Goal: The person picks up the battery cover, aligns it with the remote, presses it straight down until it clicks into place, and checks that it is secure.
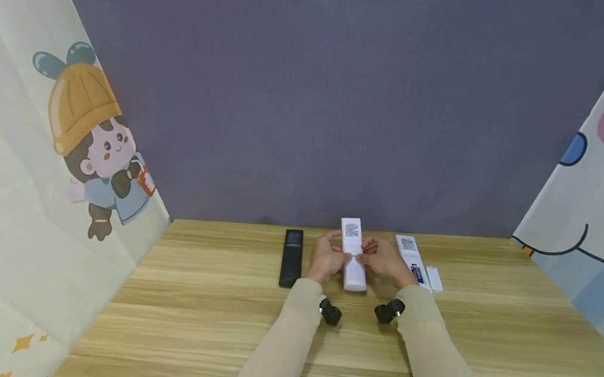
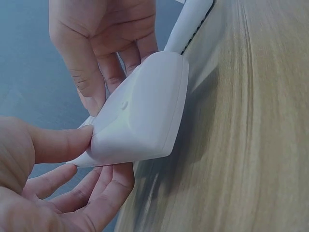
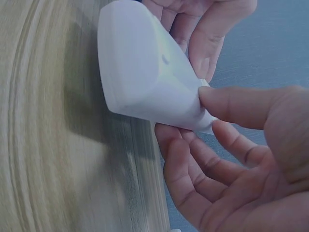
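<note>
Between both hands is a white remote control [image 1: 352, 235], back side up, with a printed label toward its far end. My left hand [image 1: 326, 255] grips its left side, thumb on the back and fingers curled beneath, as the left wrist view shows. From the other side my right hand [image 1: 384, 260] holds it the same way, its thumb close to the left thumb. In the right wrist view the near end of the remote [image 3: 130, 58] is raised above the table. A small bump shows on its back.
On the wooden table [image 1: 215, 313] a black remote [image 1: 291, 259] lies to the left. Right of the hands is a second white remote [image 1: 409, 252] with its battery compartment uncovered and batteries [image 1: 417, 274] showing. A loose white battery cover [image 1: 435, 278] lies beside it. A grey wall [image 1: 342, 96] stands behind.
</note>
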{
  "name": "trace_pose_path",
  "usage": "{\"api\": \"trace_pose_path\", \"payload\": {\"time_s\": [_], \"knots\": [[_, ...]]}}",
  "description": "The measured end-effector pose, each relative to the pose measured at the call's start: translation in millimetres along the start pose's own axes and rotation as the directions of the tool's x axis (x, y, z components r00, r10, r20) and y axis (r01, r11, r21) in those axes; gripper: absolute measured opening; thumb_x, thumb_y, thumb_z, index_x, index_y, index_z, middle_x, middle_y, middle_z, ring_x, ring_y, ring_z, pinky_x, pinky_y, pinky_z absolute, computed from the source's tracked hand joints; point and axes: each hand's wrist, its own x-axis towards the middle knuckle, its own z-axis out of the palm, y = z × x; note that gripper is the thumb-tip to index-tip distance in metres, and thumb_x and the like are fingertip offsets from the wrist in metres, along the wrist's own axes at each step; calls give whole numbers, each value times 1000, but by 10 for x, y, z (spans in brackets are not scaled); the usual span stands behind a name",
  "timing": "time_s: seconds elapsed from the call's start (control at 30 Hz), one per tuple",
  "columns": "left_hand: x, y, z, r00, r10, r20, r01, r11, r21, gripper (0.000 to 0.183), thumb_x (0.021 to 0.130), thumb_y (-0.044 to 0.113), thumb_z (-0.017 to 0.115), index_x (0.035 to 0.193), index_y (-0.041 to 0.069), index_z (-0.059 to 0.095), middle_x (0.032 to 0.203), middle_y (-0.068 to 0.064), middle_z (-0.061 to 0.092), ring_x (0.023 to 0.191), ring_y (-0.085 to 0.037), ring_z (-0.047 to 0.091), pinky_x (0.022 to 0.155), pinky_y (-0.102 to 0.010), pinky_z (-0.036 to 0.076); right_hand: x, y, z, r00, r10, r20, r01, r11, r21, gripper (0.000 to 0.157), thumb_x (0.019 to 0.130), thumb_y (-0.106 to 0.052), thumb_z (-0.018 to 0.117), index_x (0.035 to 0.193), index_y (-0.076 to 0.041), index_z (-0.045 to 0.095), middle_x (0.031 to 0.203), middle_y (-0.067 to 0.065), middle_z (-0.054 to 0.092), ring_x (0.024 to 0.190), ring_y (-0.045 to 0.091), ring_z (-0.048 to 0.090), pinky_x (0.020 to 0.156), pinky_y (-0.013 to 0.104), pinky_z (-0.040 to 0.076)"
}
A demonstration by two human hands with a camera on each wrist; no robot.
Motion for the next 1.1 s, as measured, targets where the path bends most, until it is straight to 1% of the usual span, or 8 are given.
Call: {"api": "trace_pose_path", "payload": {"time_s": [0.1, 0.23, 0.33, 0.47, 0.57, 0.8, 1.1], "knots": [[0, 5, 3, 1000, 3, -4, -3, 1000, 3, 63, 78, -13, 78, 134, 12, 65, 84, -9, 67, 69, -13, 62, 55, -22, 51, 5, 0, -6, 1000, 15, 9, -15, 1000, 25, 36, 92, -1, 68, 124, 6, 53, 117, 30, 66, 89, 24, 68, 77, 36, 60], [2, 8, 3, 1000, -2, -3, 2, 1000, 1, 63, 78, -12, 78, 135, 11, 64, 87, -11, 70, 70, -14, 64, 61, -29, 57, 9, 1, -12, 999, 32, 22, -33, 999, 38, 43, 94, -2, 67, 133, 5, 48, 124, 33, 65, 92, 25, 69, 81, 39, 60], [2, 11, -1, 1000, -9, 1, 9, 1000, 7, 62, 79, -11, 78, 135, 11, 64, 86, -10, 70, 69, -13, 64, 65, -33, 60, 12, 3, -18, 999, 32, 25, -33, 999, 38, 43, 95, -3, 66, 133, 5, 49, 122, 31, 66, 91, 24, 69, 80, 38, 60], [-6, 21, -2, 1000, -10, 6, 10, 1000, 15, 61, 79, -10, 78, 136, 9, 64, 85, -9, 70, 68, -13, 63, 66, -35, 61, 19, 6, -21, 999, 26, 28, -27, 999, 31, 42, 94, -3, 67, 132, 5, 49, 119, 30, 68, 90, 23, 69, 79, 37, 60], [-10, 26, -6, 1000, -10, 22, 9, 1000, 15, 62, 80, -11, 77, 137, 9, 63, 85, -9, 69, 68, -14, 64, 67, -36, 62, 21, 8, -20, 999, 19, 29, -20, 1000, 23, 42, 95, -2, 66, 132, 6, 50, 118, 30, 68, 90, 22, 69, 79, 38, 60], [7, 20, -13, 997, -18, 79, 17, 1000, 11, 67, 79, -13, 75, 141, 7, 59, 88, -12, 69, 68, -15, 65, 66, -34, 62, 16, 19, -13, 1000, 11, 23, -11, 1000, 12, 40, 94, 0, 66, 131, 7, 51, 116, 31, 68, 93, 25, 69, 81, 40, 61], [-12, 15, -20, 995, -31, 99, 26, 999, 48, 63, 79, -13, 75, 138, 3, 61, 97, -17, 73, 72, -17, 68, 67, -33, 62, 25, 64, 3, 1000, -4, 24, 4, 1000, 22, 38, 94, 3, 65, 128, 10, 50, 115, 33, 67, 95, 26, 69, 78, 38, 61]]}}
